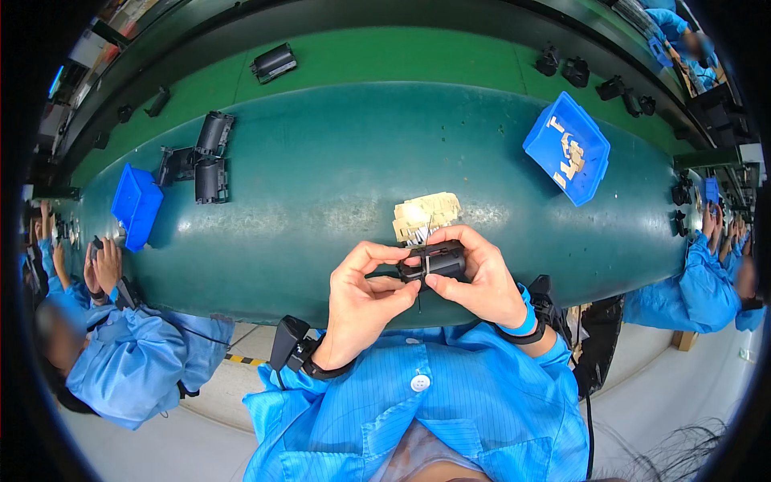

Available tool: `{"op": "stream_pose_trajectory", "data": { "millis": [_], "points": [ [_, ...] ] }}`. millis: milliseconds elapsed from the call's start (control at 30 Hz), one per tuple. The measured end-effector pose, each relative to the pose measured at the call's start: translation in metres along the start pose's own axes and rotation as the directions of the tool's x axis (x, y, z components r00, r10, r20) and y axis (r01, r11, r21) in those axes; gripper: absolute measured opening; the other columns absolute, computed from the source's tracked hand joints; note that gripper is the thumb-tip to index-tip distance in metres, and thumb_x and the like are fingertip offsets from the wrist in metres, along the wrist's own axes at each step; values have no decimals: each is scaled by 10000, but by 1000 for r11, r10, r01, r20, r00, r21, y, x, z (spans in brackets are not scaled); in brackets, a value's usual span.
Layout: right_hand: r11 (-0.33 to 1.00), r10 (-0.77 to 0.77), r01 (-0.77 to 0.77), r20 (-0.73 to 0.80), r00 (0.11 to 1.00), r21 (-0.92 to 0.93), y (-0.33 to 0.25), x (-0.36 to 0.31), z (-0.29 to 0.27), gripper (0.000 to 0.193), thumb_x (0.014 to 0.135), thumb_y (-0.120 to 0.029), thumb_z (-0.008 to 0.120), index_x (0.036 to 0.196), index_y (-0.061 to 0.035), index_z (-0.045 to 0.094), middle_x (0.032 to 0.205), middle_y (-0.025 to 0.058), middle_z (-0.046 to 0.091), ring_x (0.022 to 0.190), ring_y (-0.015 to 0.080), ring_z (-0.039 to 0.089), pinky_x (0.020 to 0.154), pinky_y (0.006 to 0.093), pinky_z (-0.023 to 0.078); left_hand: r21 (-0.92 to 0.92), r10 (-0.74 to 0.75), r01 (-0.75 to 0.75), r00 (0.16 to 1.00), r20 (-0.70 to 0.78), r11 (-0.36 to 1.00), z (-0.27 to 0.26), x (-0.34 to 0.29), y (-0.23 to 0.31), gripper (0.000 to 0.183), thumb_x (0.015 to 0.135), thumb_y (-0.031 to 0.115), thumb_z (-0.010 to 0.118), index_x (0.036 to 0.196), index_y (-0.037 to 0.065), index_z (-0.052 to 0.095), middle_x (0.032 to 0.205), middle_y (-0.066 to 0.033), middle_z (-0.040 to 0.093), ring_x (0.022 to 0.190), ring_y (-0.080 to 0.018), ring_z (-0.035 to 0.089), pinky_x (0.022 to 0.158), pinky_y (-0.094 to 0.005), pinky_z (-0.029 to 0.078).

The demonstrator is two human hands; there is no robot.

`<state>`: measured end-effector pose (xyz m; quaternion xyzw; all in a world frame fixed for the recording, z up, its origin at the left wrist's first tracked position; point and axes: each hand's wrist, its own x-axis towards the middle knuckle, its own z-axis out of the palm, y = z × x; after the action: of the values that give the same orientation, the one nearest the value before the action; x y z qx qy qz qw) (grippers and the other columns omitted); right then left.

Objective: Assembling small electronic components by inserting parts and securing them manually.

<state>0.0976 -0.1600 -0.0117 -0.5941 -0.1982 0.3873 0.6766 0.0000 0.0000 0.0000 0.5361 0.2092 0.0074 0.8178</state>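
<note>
Holding a small black plastic part (435, 260) between both hands over the near edge of the green bench (321, 177), you grasp it with your right hand (478, 281) wrapped around its right end, while your left hand (365, 293) pinches its left end between thumb and fingertips. Just beyond your hands lies a small pile of tan pieces (426, 214); a blue bin (567, 148) with more tan pieces sits well off past your right hand, and another blue bin (136, 205) far to your left.
</note>
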Motion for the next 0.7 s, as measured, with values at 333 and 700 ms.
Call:
{"op": "stream_pose_trajectory", "data": {
  "millis": [333, 700],
  "points": [
    [999, 23, -27, -89, 996, -41, -2, 0, 5, 368, 774, -5, 674, 1101, -25, 507, 964, 49, 626, 902, 101, 594, 790, 265, 496, -20, -9, 9, 1000, -3, 1000, 2, 0, -1, 347, 756, -167, 597, 1063, -38, 500, 1073, -163, 602, 833, -216, 682, 759, -294, 581],
    [995, 94, -93, -35, 995, 25, -1, -1, 7, 357, 786, -11, 634, 1116, -14, 498, 1012, 65, 639, 948, 102, 598, 819, 264, 483, -120, -106, 108, 994, 20, 987, -7, 4, -8, 328, 768, -153, 599, 1053, -16, 509, 1054, -150, 594, 827, -230, 681, 714, -325, 608]
  ]
}}
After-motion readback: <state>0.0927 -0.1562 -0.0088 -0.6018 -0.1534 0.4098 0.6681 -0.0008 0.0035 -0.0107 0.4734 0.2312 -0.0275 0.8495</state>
